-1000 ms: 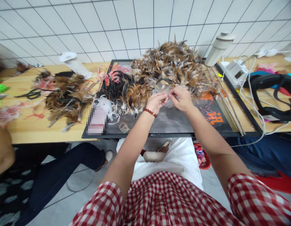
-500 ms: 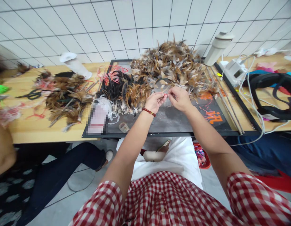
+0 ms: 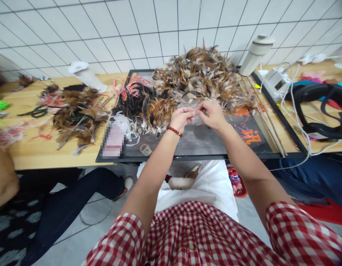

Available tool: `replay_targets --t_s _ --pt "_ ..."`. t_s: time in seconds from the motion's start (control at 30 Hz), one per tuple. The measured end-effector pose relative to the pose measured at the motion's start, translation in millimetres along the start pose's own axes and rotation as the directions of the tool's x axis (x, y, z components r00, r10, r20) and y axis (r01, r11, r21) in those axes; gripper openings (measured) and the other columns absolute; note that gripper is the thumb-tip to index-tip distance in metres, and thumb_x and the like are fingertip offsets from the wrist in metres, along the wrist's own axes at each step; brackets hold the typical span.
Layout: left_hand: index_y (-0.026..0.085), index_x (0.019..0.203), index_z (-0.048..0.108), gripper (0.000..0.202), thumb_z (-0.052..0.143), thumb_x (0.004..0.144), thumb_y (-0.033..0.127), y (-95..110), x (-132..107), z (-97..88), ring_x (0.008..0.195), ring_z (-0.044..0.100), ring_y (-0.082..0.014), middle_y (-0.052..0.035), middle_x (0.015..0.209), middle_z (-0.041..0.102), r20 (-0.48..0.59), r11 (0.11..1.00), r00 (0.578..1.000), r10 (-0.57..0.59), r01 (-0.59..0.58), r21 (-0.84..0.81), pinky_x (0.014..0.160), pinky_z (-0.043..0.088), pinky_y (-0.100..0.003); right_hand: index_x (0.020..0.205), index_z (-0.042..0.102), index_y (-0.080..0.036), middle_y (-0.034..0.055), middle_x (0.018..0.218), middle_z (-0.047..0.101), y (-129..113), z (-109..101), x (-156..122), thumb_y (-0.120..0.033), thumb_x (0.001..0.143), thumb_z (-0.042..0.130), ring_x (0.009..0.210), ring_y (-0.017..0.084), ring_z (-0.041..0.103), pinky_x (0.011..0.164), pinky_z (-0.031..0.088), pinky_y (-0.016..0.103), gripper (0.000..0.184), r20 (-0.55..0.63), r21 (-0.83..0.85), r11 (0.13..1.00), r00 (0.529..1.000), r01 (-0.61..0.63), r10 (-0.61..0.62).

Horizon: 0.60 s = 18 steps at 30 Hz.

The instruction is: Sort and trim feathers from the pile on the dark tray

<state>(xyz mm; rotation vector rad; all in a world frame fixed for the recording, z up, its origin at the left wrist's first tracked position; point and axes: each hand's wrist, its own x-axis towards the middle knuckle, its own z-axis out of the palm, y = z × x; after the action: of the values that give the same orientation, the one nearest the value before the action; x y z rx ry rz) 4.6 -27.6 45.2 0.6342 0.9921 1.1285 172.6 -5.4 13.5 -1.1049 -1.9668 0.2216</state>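
Barely shifted over the past second, a worker's left hand (image 3: 182,117) and right hand (image 3: 212,114) nearly meet above a dark board (image 3: 205,144), suggesting the same fine work continues. Both forearms (image 3: 157,166) reach forward, fingertips pinched on a tiny item (image 3: 195,111) too small to identify, just short of heaped brown feathers (image 3: 200,75).

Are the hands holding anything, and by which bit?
Can't tell: the left hand and right hand are pinched close together, but anything there is too small.
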Motion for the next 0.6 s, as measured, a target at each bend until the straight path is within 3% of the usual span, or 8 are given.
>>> replay_targets --t_s 0.13,0.2,0.4,0.6 --pt "0.015 0.074 0.064 0.020 0.069 0.073 -0.005 0 0 0.0 0.055 0.059 -0.0060 0.0026 0.061 0.066 0.063 0.999 0.997 0.048 -0.048 0.003 0.061 0.045 -0.019 0.096 0.067 -0.022 0.0048 0.085 0.075 2 -1 2 -0.045 0.081 0.071 0.071 0.018 0.066 0.068 0.055 0.033 0.028 0.019 0.242 0.969 0.999 -0.040 0.037" --pt "0.016 0.076 0.064 0.021 0.068 0.070 -0.004 0 1 -0.3 0.055 0.057 -0.0057 0.0040 0.062 0.064 0.074 0.998 0.995 0.067 -0.066 -0.006 0.060 0.043 -0.019 0.097 0.069 -0.022 0.0058 0.088 0.077 -1 -1 1 -0.050 0.080 0.074 0.072 0.018 0.067 0.069 0.057 0.034 0.033 0.025 0.271 0.962 0.999 -0.028 0.022" --pt "0.018 0.079 0.060 0.023 0.066 0.069 -0.002 7 -1 -2.4 0.054 0.053 -0.0046 0.0055 0.063 0.062 0.100 0.993 0.994 0.039 -0.027 -0.117 0.056 0.041 -0.018 0.098 0.075 -0.023 0.0064 0.088 0.078 -10 -3 0 -0.056 0.087 0.069 0.074 0.020 0.068 0.073 0.058 0.037 0.035 -0.020 0.149 0.976 0.987 0.158 -0.156" --pt "0.018 0.079 0.060 0.025 0.068 0.066 -0.002 13 -3 -6.1 0.054 0.051 -0.0029 0.0050 0.066 0.061 0.170 0.983 0.985 -0.023 0.054 -0.177 0.050 0.035 -0.015 0.101 0.080 -0.026 0.0088 0.091 0.078 -6 -4 -3 -0.054 0.102 0.055 0.085 0.023 0.071 0.083 0.055 0.042 0.037 0.040 -0.044 0.975 0.975 0.220 -0.218"
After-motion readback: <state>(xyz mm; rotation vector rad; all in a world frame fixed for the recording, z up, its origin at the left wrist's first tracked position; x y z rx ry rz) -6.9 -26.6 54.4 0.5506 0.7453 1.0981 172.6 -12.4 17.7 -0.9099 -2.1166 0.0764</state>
